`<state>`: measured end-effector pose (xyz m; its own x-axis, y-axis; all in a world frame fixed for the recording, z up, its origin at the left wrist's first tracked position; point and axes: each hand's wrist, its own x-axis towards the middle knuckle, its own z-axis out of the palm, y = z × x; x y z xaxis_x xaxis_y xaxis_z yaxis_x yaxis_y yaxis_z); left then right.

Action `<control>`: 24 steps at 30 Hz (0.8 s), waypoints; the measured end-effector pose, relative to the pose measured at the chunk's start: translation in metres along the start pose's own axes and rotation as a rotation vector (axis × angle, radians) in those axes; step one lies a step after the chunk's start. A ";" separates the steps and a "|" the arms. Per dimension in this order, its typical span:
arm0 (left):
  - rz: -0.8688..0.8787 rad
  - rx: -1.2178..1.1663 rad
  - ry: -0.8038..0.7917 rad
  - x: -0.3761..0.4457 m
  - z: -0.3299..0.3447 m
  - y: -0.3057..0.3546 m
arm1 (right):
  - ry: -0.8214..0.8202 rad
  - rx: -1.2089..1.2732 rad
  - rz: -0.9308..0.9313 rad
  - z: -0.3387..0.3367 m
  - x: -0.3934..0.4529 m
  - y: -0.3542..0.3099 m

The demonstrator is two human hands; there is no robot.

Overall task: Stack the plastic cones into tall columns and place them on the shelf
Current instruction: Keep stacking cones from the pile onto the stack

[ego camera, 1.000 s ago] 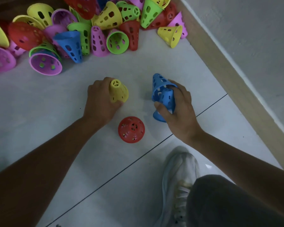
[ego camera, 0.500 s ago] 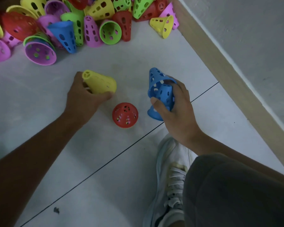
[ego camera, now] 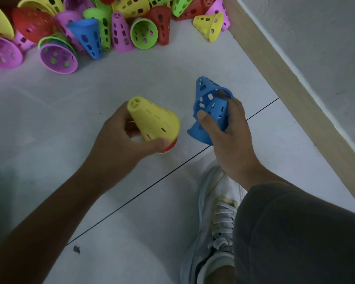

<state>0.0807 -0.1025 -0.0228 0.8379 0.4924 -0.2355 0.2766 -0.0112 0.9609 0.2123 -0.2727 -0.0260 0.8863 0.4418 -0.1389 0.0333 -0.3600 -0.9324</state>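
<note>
Head view, looking down at a pale tiled floor (ego camera: 70, 124). The left hand (ego camera: 119, 140) grasps a yellow cone (ego camera: 154, 119), perforated with slots, tilted with its narrow capped end up and to the left; its wide rim sits over a red cone (ego camera: 169, 148), of which only a sliver of rim shows. The right hand (ego camera: 230, 132) grasps blue cones (ego camera: 210, 107), one nested in another, thumb on the outer wall and a fingertip visible through the holes. A loose pile of cones (ego camera: 86, 31) in yellow, red, green, magenta and blue lies at the far edge, beside a beige skirting board (ego camera: 285, 78). A white laced shoe (ego camera: 215, 222) stands below the right hand.
</note>
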 end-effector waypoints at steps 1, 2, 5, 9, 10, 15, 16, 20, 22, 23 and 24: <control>-0.003 0.078 -0.006 0.000 0.002 0.000 | 0.010 0.017 0.004 0.001 -0.001 -0.003; -0.002 0.159 -0.013 0.001 0.004 -0.002 | 0.018 0.031 0.008 0.001 -0.001 -0.006; 0.010 0.341 -0.001 0.000 0.012 -0.006 | 0.038 0.049 -0.001 0.004 0.000 -0.014; 0.046 0.442 0.039 0.000 0.017 -0.014 | 0.051 0.069 -0.045 0.008 0.000 -0.025; 0.049 0.450 0.017 0.000 0.016 -0.017 | 0.045 0.073 -0.060 0.009 0.000 -0.028; 0.039 0.463 -0.071 -0.005 0.001 -0.026 | -0.022 0.096 -0.103 0.021 -0.006 -0.037; 0.038 0.456 -0.068 -0.007 -0.003 -0.028 | -0.045 0.079 -0.125 0.024 -0.008 -0.037; -0.019 0.312 -0.011 -0.013 -0.017 -0.033 | -0.135 -0.023 -0.223 0.035 -0.009 -0.032; -0.057 0.205 0.040 -0.016 -0.020 -0.033 | -0.167 -0.099 -0.287 0.039 -0.006 -0.028; -0.074 0.166 0.064 -0.017 -0.020 -0.032 | -0.184 -0.137 -0.317 0.041 -0.006 -0.026; -0.088 0.138 0.082 -0.018 -0.021 -0.031 | -0.204 -0.176 -0.342 0.043 -0.005 -0.023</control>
<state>0.0471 -0.0930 -0.0452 0.7680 0.5660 -0.2997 0.4141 -0.0818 0.9066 0.1871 -0.2317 -0.0183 0.7015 0.7071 0.0889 0.4037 -0.2914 -0.8672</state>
